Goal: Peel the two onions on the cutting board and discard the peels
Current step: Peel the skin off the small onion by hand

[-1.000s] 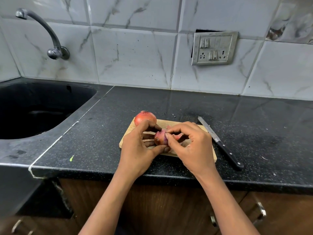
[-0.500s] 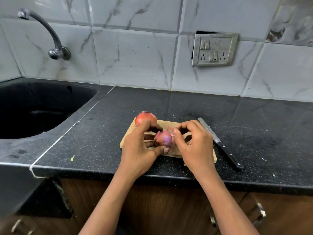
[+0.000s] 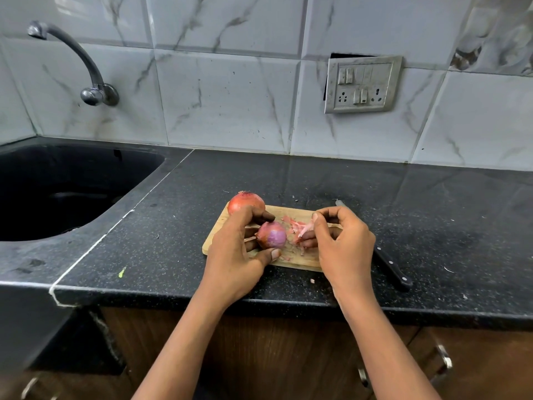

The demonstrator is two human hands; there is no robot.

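Onions, two of them, sit at the cutting board point(image 3: 302, 262), which lies close to the front edge of the worktop point(image 3: 317, 180), about mid-width.

Far left: a black sink point(image 3: 86, 163) is set into the worktop's left end, with a curved metal tap point(image 3: 86, 67) on the tiled wall above it. A small green speck point(image 3: 122, 272) lies near the front edge, between sink and board.

The unpeeled onion point(image 3: 245, 202), in its orange-red skin, rests at the board's far left corner.

The left hand point(image 3: 233, 249) comes in from the front edge, its fingers curled round the partly peeled onion point(image 3: 272, 235). The thumb is under the near side and the fingers over the far side. This onion shows bare purple flesh on the near face and is over the left half of the board. Whether it touches the wood I cannot tell.

Loose peels point(image 3: 291, 223), pink scraps, are scattered on the board just right of that onion.

The right hand point(image 3: 343, 246), over the board's right end, pinches a peel strip point(image 3: 305, 228) between thumb and fingertips, with the other fingers curled in. The strip is apart from the onion.

A knife point(image 3: 393, 268) with a black handle lies on the worktop just beside the board's right edge. The blade tip points toward the back and is partly hidden by the right hand.

A switch plate point(image 3: 362, 83) is on the wall, above right.
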